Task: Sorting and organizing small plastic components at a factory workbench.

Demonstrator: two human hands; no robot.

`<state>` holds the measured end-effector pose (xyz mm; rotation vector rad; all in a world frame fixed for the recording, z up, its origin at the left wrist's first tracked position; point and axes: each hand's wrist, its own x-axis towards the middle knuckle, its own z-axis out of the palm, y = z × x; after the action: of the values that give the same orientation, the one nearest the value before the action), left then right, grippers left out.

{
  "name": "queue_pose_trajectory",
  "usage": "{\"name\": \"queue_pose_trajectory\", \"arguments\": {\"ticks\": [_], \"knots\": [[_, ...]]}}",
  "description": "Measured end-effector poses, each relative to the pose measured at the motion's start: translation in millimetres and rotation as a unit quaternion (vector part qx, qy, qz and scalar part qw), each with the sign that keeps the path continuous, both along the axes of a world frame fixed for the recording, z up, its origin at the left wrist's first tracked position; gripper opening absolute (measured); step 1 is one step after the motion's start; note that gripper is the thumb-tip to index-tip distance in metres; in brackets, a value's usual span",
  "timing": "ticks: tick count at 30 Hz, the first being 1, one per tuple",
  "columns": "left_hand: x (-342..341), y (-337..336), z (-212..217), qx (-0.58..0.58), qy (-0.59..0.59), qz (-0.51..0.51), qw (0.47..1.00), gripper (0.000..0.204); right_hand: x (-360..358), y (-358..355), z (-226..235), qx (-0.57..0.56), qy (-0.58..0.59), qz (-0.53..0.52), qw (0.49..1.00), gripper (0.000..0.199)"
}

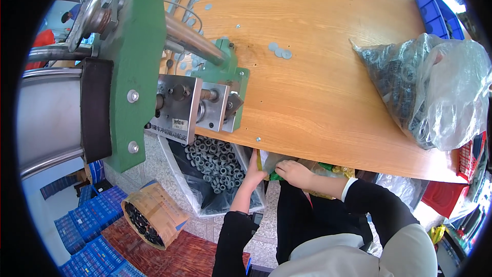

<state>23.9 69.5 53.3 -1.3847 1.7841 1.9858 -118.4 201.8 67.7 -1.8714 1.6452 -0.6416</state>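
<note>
By table edge [328, 157], yellow strip [260, 162] touching left hand [252, 175], right hand [296, 173] just beside, grips unclear

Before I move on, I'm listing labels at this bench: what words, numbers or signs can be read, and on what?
Metal plate: dark lettering along its lower edge, which I won't copy out.
White sticker on the plate: dark print, likewise not copied.
Blue boxes: pale markings, too small to read.
</note>
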Motion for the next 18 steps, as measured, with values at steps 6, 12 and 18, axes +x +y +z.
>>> {"name": "queue_pose_trajectory", "arguments": {"ticks": [6, 12, 18], "knots": [[-1.5, 10.6, -3.5, -0.005, 0.008, -0.007, 1.0, 0.093, 1.5, 0.9, -8.7, 0.064, 0.013, 0.001, 0.998, 0.024], [-1.8, 9.7, -3.3, -0.005, 0.021, -0.005, 1.0, 0.094, 2.5, -0.4, -6.8, 0.01, -0.013, -0.052, 0.999, 0.016], [0.7, 11.1, 2.1, -0.113, 0.059, -0.021, 0.992, 0.087, 3.6, -0.4, 29.5, 0.1, -0.248, -0.265, 0.926, 0.011]]}}
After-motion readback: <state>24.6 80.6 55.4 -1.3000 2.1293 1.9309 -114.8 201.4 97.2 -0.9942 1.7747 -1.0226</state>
